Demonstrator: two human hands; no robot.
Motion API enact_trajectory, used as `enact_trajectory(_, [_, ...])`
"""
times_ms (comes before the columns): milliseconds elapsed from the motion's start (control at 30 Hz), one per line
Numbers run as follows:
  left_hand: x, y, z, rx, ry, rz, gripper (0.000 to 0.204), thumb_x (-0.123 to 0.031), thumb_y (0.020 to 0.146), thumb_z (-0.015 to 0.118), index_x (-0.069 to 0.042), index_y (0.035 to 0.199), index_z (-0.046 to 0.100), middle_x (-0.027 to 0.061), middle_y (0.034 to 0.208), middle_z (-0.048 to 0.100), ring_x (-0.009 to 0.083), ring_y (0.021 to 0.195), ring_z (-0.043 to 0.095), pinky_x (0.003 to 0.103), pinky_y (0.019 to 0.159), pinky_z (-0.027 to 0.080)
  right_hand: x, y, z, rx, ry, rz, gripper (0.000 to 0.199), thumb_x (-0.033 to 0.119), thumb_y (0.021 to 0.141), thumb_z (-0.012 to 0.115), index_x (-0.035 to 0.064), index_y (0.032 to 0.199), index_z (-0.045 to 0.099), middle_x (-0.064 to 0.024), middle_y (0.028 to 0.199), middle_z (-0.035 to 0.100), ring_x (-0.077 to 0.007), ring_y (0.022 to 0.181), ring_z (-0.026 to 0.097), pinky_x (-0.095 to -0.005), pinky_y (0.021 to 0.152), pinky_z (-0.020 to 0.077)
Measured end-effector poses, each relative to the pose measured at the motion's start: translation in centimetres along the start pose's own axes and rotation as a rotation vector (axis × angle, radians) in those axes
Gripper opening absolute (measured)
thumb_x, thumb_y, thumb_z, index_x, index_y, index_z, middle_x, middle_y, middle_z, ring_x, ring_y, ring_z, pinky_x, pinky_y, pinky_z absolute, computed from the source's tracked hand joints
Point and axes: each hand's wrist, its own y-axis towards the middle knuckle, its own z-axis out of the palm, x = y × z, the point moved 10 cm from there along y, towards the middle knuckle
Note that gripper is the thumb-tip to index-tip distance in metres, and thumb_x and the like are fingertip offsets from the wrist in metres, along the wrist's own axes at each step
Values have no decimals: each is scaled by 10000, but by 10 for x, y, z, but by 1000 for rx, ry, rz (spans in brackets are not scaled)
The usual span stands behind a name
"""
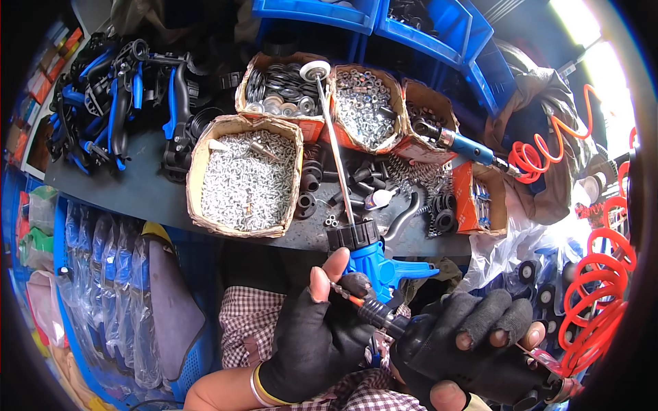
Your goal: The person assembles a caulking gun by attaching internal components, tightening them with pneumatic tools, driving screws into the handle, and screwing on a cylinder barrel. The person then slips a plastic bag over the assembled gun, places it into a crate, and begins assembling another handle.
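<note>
My left hand [305, 342], in a black fingerless glove, is closed around a blue plastic trigger-like part [373, 264] with a black ribbed collar [353, 235]. From that collar a long metal rod [337, 157] rises, ending in a white disc [315, 70] above the boxes. My right hand [490, 329], gloved the same way, grips a black air screwdriver [432, 342]. The tool's bit [346, 293] points up and left, close to my left thumb and the blue part. Whether its tip touches a screw cannot be made out.
Cardboard boxes of screws [247, 181], nuts [367, 103] and washers [281, 85] stand on the dark bench [147, 195]. Blue-and-black assemblies [116, 103] lie left. A second air tool [466, 147] rests on a box. Red coiled hose [596, 294] hangs right; a blue crate [68, 288] stands lower left.
</note>
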Motion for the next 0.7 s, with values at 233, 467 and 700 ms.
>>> enact_trajectory(233, [-6,-7,6,-87,179,47,523,-376,957,523,-50,1350,409,88,976,613,195,851,598,354,826,501,-2,0,0,-78,-153,-185,751,56,757,755,129,1405,381,-134,1234,515,-279,1012,578,-344,749,533])
enact_trajectory(467, [-62,2,-11,-166,1407,630,530,-268,829,697,-2,1216,452,27,864,540,120,763,556,262,691,482,-13,-1,-28,-505,-391,63,794,134,598,866,93,1260,430,-93,1038,529,-227,926,558,-352,779,500])
enact_trajectory(700, [-30,35,-16,40,1477,285,336,-166,840,612,-25,1127,509,134,1051,551,217,812,595,380,726,495,-45,-3,-36,-298,-572,286,767,200,627,814,100,1236,359,-105,969,511,-224,885,551,-341,762,505])
